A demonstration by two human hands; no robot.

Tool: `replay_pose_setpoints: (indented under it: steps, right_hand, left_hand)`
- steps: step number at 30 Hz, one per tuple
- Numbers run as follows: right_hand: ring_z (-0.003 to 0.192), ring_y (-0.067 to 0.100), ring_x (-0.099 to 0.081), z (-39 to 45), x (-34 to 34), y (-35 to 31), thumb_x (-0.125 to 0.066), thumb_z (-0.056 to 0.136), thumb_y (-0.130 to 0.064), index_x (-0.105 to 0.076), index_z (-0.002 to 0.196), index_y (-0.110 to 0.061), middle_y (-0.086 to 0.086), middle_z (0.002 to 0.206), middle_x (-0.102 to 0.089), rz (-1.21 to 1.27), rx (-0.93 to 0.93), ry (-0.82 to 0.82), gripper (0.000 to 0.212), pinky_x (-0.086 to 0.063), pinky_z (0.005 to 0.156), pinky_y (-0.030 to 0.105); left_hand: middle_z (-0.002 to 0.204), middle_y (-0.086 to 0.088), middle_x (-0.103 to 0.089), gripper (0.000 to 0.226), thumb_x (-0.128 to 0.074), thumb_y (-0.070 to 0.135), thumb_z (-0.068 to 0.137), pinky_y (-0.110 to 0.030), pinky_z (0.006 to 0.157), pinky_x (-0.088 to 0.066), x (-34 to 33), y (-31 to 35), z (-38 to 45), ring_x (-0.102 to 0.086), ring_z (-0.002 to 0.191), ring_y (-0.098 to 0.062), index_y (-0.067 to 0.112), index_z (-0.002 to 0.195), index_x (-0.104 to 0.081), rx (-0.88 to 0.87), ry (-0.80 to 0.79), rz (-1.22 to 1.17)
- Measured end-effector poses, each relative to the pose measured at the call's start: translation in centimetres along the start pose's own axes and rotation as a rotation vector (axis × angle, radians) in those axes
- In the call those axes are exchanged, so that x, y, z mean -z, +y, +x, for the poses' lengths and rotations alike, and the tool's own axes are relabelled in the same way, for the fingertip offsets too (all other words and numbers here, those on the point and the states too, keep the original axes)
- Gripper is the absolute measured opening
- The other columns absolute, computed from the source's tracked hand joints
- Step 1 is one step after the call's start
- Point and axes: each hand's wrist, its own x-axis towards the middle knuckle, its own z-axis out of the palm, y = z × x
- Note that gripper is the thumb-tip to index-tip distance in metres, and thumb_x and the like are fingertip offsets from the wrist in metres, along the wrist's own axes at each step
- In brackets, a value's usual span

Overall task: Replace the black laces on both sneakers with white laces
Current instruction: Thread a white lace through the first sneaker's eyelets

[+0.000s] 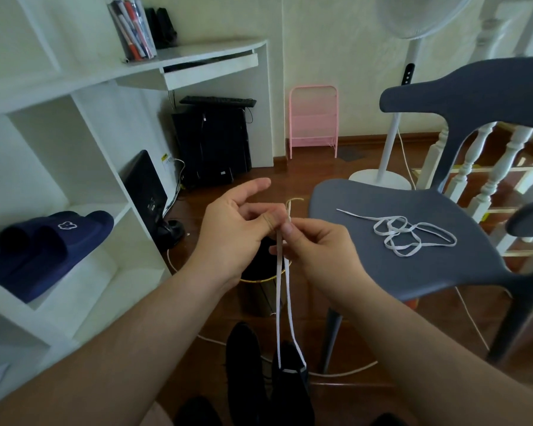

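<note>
Above the pinch, the white lace point(279, 272) ends vanish behind the left hand point(231, 232) and right hand point(314, 250) fingers. Below it, the black sneaker point(290, 376) runs off the bottom edge (eyelets too dark to distinguish).

White lace point(280, 302) through black sneaker point(291, 385)

Both hands point(233, 232) point(316, 250) pinching white lace point(279, 302) strands, threaded through black sneaker point(290, 382)

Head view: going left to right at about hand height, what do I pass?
Navy slippers on the white shelf → left hand → right hand, both pinching the white lace → spare white lace on the grey chair.
</note>
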Motion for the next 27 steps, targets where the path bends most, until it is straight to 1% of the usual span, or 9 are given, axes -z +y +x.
replay_pose_setpoints:
  steps: [2,5,9,10,15,20,24,25,27]
  right_hand:
    - [0.085,0.025,-0.079,-0.1,0.1,0.1,-0.068,0.099,-0.029,-0.081,0.106,-0.029,0.004,0.095,-0.079,0.004,-0.005,-0.009,0.014,-0.065,0.08,0.044]
    - [0.077,0.021,-0.077,-0.2,0.1,0.4,-0.069,0.097,-0.037,-0.081,0.101,-0.033,0.003,0.085,-0.078,-0.045,-0.001,0.002,0.013,-0.064,0.073,0.037]
    - [0.075,0.019,-0.076,-0.1,0.6,0.7,-0.068,0.097,-0.04,-0.08,0.099,-0.035,0.0,0.081,-0.076,-0.121,-0.012,-0.015,0.013,-0.065,0.073,0.039]
    - [0.074,0.019,-0.076,0.0,0.8,0.8,-0.068,0.097,-0.038,-0.08,0.098,-0.035,0.0,0.081,-0.076,-0.139,-0.022,-0.014,0.012,-0.065,0.073,0.038]
    - [0.066,0.011,-0.074,-0.1,2.6,0.9,-0.068,0.099,-0.029,-0.079,0.084,-0.033,-0.003,0.073,-0.075,-0.243,-0.107,0.031,0.019,-0.057,0.063,0.021]
    - [0.071,0.023,-0.076,0.1,4.4,-0.3,-0.067,0.1,-0.019,-0.08,0.082,-0.024,0.006,0.076,-0.075,-0.113,-0.207,0.054,0.023,-0.064,0.068,0.03]
    - [0.07,0.023,-0.075,0.5,4.9,-0.7,-0.068,0.099,-0.017,-0.079,0.089,-0.018,0.008,0.076,-0.075,-0.069,-0.233,0.048,0.015,-0.061,0.064,0.024]
    - [0.07,0.023,-0.075,0.7,5.0,-0.8,-0.068,0.099,-0.017,-0.079,0.089,-0.017,0.008,0.076,-0.075,-0.067,-0.227,0.046,0.015,-0.062,0.065,0.026]
    - [0.071,0.024,-0.075,1.0,5.1,-0.8,-0.067,0.1,-0.017,-0.078,0.091,-0.016,0.008,0.077,-0.075,-0.09,-0.203,0.034,0.014,-0.063,0.068,0.028]
  left_hand:
    - [0.099,0.003,-0.082,0.056,-0.083,0.025,0.088,-0.03,0.088,-0.06,0.2,0.1,0.3,-0.079,0.098,-0.013,0.03,0.139,-0.062,0.009,-0.013,0.048]
    - [0.097,0.003,-0.082,0.058,-0.083,0.038,0.078,-0.035,0.096,-0.057,0.6,0.5,0.7,-0.078,0.097,-0.012,0.029,0.133,-0.068,0.077,-0.115,0.107]
    - [0.085,0.001,-0.079,0.008,-0.08,0.028,0.093,-0.022,0.074,-0.059,0.7,0.2,1.5,-0.073,0.078,-0.01,0.025,0.1,-0.083,0.088,-0.158,0.126]
    - [0.083,0.001,-0.078,0.006,-0.078,0.025,0.095,-0.021,0.071,-0.058,0.7,0.0,1.8,-0.071,0.076,-0.01,0.024,0.097,-0.084,0.078,-0.143,0.106]
    - [0.088,0.002,-0.077,0.011,-0.077,0.032,0.094,-0.022,0.067,-0.056,1.2,-2.5,4.6,-0.07,0.076,-0.008,0.026,0.098,-0.085,0.152,-0.028,-0.032]
    - [0.076,0.01,-0.071,0.026,-0.065,0.041,0.104,-0.026,0.061,-0.053,2.1,-8.3,9.8,-0.063,0.07,-0.01,0.028,0.091,-0.083,0.267,0.05,0.272]
    - [0.101,0.0,-0.076,0.012,-0.067,0.027,0.104,-0.032,0.071,-0.059,2.6,-13.1,13.5,-0.071,0.092,-0.019,0.032,0.101,-0.078,0.349,-0.022,0.488]
    - [0.118,-0.004,-0.074,0.021,-0.067,0.015,0.103,-0.035,0.078,-0.062,2.7,-14.1,14.3,-0.07,0.104,-0.023,0.033,0.112,-0.075,0.401,-0.061,0.521]
    - [0.159,-0.007,-0.05,0.071,-0.066,-0.006,0.098,-0.042,0.091,-0.062,3.0,-15.4,15.3,-0.06,0.131,-0.03,0.039,0.151,-0.053,0.56,-0.152,0.552]
